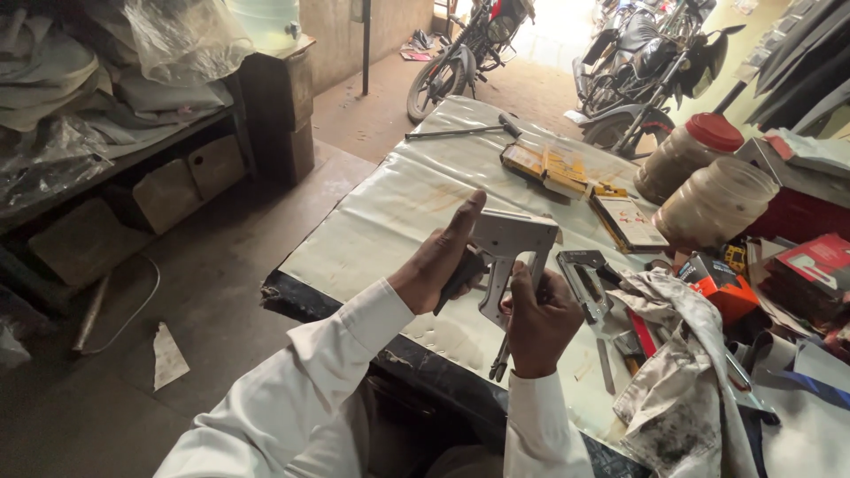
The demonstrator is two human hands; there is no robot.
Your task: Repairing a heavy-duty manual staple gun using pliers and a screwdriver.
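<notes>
A grey staple gun (506, 257) is held upright above the bench (381, 221), its black handle clenched in the left hand (440, 263); its lower end is grasped by the right hand (537, 320) (just beside, lower).

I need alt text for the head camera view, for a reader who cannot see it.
A person in white sleeves holds a grey staple gun over a table, left hand on its grip, right hand at its lower end. Two jars stand further right.

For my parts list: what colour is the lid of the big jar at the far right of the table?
The lid is red, on a clear plastic jar with brownish contents; the head view shows it.
</notes>
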